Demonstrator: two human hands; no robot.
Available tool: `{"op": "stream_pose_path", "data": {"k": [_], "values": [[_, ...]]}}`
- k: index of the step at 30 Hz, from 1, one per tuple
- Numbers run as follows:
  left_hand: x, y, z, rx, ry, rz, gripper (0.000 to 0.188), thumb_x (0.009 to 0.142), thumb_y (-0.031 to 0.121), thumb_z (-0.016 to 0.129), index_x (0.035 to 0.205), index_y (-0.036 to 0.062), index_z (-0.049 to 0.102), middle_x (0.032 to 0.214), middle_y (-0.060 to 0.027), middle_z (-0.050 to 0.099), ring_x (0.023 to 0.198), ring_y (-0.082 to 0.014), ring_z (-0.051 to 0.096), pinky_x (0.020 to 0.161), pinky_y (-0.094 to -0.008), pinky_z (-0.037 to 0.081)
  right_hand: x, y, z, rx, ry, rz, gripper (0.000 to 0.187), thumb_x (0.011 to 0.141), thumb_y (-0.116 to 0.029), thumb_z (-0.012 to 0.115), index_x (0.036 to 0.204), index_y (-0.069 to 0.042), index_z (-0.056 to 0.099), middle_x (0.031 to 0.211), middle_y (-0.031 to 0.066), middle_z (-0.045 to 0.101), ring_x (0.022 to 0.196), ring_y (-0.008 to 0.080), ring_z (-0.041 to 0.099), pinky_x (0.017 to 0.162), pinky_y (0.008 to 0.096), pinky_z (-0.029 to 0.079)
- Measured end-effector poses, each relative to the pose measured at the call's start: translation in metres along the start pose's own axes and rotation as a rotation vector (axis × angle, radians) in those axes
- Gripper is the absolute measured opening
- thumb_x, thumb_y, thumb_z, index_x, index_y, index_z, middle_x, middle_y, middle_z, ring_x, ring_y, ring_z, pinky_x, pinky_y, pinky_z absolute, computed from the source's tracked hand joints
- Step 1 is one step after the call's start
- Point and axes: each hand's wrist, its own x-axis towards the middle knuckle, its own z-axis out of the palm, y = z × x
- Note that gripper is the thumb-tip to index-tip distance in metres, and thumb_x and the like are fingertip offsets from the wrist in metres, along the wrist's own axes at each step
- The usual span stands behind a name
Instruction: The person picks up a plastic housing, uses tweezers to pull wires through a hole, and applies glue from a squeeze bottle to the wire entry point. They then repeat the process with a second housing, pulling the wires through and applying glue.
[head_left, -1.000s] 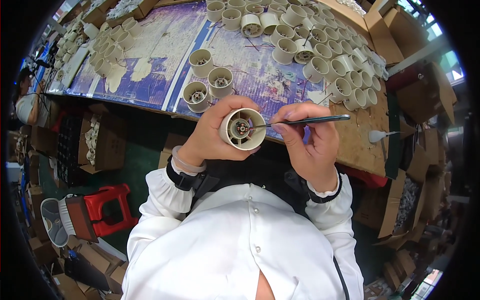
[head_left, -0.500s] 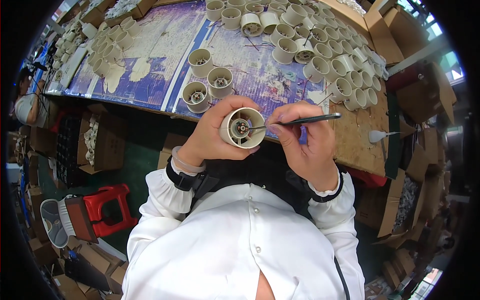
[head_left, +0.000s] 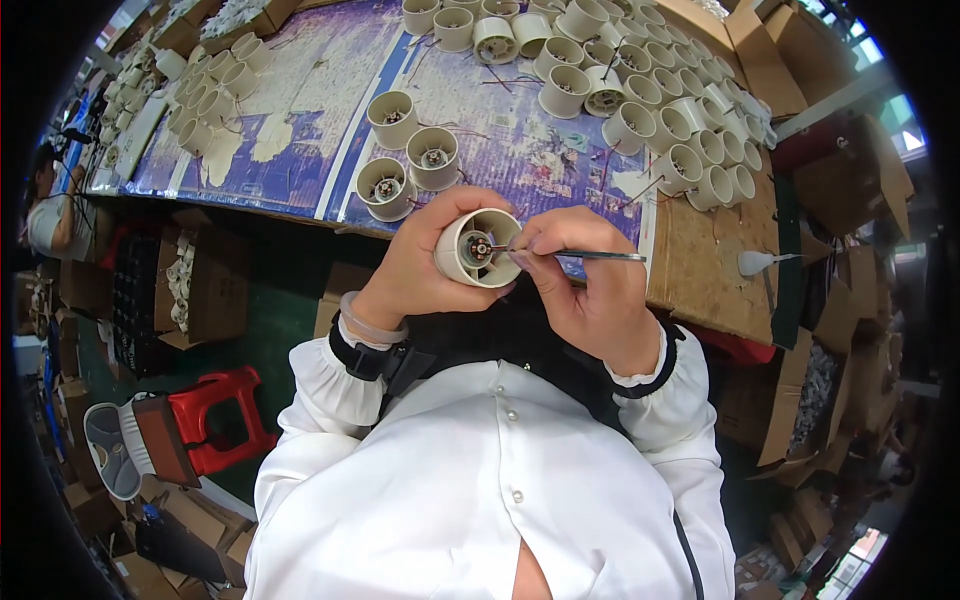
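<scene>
While the left hand (head_left: 417, 262) is gripping a cream cylindrical motor housing (head_left: 459, 264) just off the worktable's near edge (head_left: 340, 226), the right hand (head_left: 590, 288) is pinching a slim tool (head_left: 608, 256) reaching inside. Likely light, stiff and slick, the housing is suiting an outer-wall grip, sparing the fragile-looking hub (head_left: 482, 250).

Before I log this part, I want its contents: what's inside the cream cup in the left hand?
Inside the cream cup sits a round core with reddish spots; the thin tool in the right hand reaches in. What lies behind the core is covered.
</scene>
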Motion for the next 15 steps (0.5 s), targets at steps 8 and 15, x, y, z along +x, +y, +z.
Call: {"op": "stream_pose_path", "data": {"k": [8,15], "values": [[0.001,0.002,0.0,-0.074,-0.019,-0.001,0.065,0.058,0.001,0.083,0.116,0.0064,0.054,0.108,-0.0017,0.057,0.099,-0.0121,0.056,0.088,-0.027,0.045,0.004,-0.008,-0.013,0.038,0.023,0.118,0.022,0.087,0.007,0.06,0.103,-0.001,0.046,0.088,0.0141,0.062,0.078,0.0187,0.061,0.071,0.0275,0.049],[0.002,0.002,0.001,0.01,-0.05,0.07,0.068,0.056,-0.001,0.083,0.116,0.0071,0.052,0.111,-0.0029,0.056,0.101,-0.013,0.057,0.088,-0.0283,0.046,0.003,-0.007,-0.013,0.058,-0.031,0.127,0.021,0.087,0.006,0.06,0.102,-0.001,0.047,0.088,0.0138,0.062,0.077,0.0182,0.061,0.07,0.0274,0.048]]}}
